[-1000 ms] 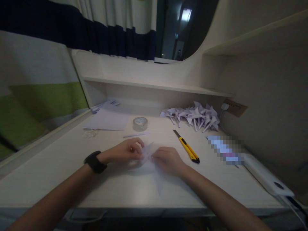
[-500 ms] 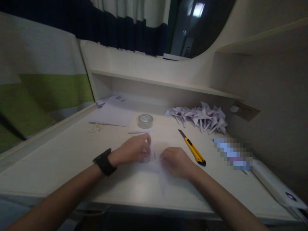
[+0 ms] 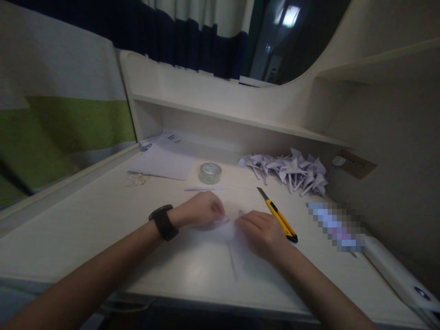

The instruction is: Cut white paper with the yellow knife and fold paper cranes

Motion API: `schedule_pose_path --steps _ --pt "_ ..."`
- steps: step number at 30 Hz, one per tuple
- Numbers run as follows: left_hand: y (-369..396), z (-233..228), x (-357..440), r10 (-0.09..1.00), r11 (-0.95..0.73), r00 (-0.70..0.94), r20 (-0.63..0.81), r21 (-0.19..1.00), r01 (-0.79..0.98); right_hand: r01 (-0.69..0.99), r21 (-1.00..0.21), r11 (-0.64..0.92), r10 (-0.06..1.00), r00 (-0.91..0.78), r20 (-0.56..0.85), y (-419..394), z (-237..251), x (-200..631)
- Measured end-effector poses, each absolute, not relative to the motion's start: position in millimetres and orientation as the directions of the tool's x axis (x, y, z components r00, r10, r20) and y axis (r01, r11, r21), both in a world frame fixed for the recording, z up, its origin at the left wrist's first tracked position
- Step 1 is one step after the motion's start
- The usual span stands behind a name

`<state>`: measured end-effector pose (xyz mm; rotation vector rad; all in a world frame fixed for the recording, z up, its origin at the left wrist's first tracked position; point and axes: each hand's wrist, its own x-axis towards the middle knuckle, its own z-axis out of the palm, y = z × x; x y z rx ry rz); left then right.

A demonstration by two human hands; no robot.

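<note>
- Thin white paper piece [image 3: 226, 233]: left hand [image 3: 202, 210] and right hand [image 3: 263, 232] both pinch it, probably steadying it.
- Yellow-and-black box cutter [image 3: 279, 216] lies beside the right hand, seemingly for easy reach.

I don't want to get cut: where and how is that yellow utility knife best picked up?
I'd take the yellow utility knife by the middle of its body, coming from above and the right. It lies flat with its exposed blade pointing away from the person, and the right hand sits close along its left side.
</note>
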<state>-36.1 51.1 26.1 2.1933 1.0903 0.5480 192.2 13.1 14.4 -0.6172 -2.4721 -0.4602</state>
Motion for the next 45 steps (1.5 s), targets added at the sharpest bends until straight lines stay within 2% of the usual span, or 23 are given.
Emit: schedule_pose_path --steps 5,9,16,20,24,32,35,40,42,45 --pt "42.9 32.8 -41.8 0.818 -0.373 0.574 0.028 0.786 0.493 0.525 0.151 0.837 0.266 -0.633 0.727 19.4 9.9 195.2" --pt "40.8 27.4 -40.0 0.849 -0.314 0.528 0.036 0.837 0.449 0.562 0.089 0.822 0.281 -0.538 0.795 19.0 8.5 190.0" --pt "42.0 7.6 -19.7 0.949 -0.267 0.272 0.161 0.867 0.42 0.622 -0.034 0.782 0.343 -0.384 0.857 23.3 2.0 185.4" --pt "40.2 9.8 -14.3 0.981 -0.166 0.157 0.115 0.914 0.37 0.582 -0.081 0.809 0.362 -0.386 0.849 25.5 3.5 184.3" --pt "37.7 20.0 -15.6 0.98 -0.06 0.196 0.016 0.973 0.224 0.558 -0.082 0.826 0.36 -0.41 0.838 25.9 4.5 183.3" --pt "37.5 29.3 -12.3 0.962 0.017 0.27 -0.037 0.997 0.077 0.559 -0.118 0.821 0.388 -0.394 0.833 27.4 2.5 183.9" --pt "37.9 27.9 -9.3 0.968 0.002 0.252 -0.01 0.999 0.035 0.568 -0.111 0.816 0.4 -0.414 0.818 28.3 0.3 185.3" --pt "43.5 16.7 -9.4 0.972 -0.143 0.21 0.108 0.977 0.16 0.601 -0.11 0.792 0.429 -0.419 0.8 27.4 -0.4 185.5" --pt "46.3 12.2 -10.7 0.964 -0.21 0.21 0.164 0.953 0.217 0.633 -0.139 0.761 0.472 -0.394 0.789 27.0 1.4 184.4" --pt "48.8 10.1 -12.0 0.959 -0.242 0.212 0.189 0.934 0.264 0.634 -0.244 0.734 0.547 -0.337 0.766 28.0 3.9 183.0"
